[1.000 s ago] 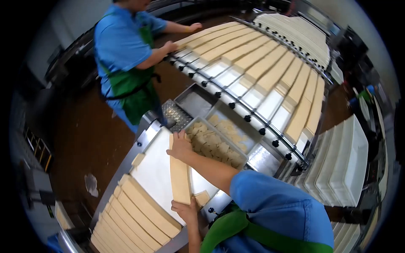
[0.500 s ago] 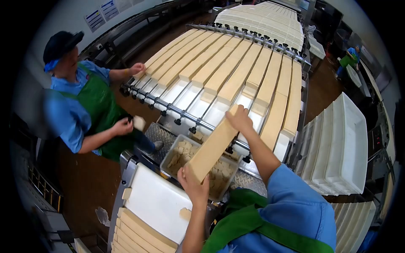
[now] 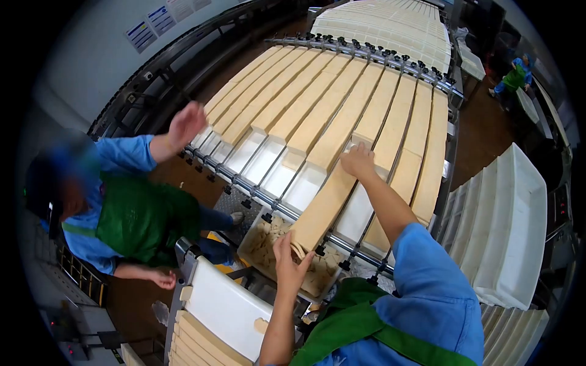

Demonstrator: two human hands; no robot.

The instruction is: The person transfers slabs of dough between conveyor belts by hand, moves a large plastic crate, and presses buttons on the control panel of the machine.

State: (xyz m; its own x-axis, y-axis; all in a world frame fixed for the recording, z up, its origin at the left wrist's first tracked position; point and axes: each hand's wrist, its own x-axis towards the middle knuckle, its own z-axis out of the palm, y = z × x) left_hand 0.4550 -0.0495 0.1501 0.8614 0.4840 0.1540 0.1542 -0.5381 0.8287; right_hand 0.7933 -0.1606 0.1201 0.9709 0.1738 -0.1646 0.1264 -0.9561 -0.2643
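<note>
The right fingers (image 3: 359,163) are grasping the far end of a long pale strip (image 3: 325,207), and the left fingers (image 3: 288,265) are grasping its near end, the thumb spreading away from the others. The strip is running between both sets of fingers, slanting across a metal bar (image 3: 268,200) with black knobs. A thin curved piece (image 3: 298,250) is sitting between the left thumb and the other left fingers.

Rows of similar pale slabs (image 3: 378,116) are lying on a white surface (image 3: 302,189) divided by thin rods, beyond the right fingers and to either side of them. A plastic tub (image 3: 251,230) holding pale scraps is standing lower down, beneath and around the left fingers. To the left of the left fingers, a white tabletop (image 3: 223,299) is carrying a small scrap (image 3: 261,325) and more slabs (image 3: 204,341) stacked side by side. White trays (image 3: 519,232) are standing well to the right of the right fingers.

A co-worker (image 3: 143,213) in a green apron is standing left of the left fingers, holding one blurred hand (image 3: 187,125) raised near the slabs.
</note>
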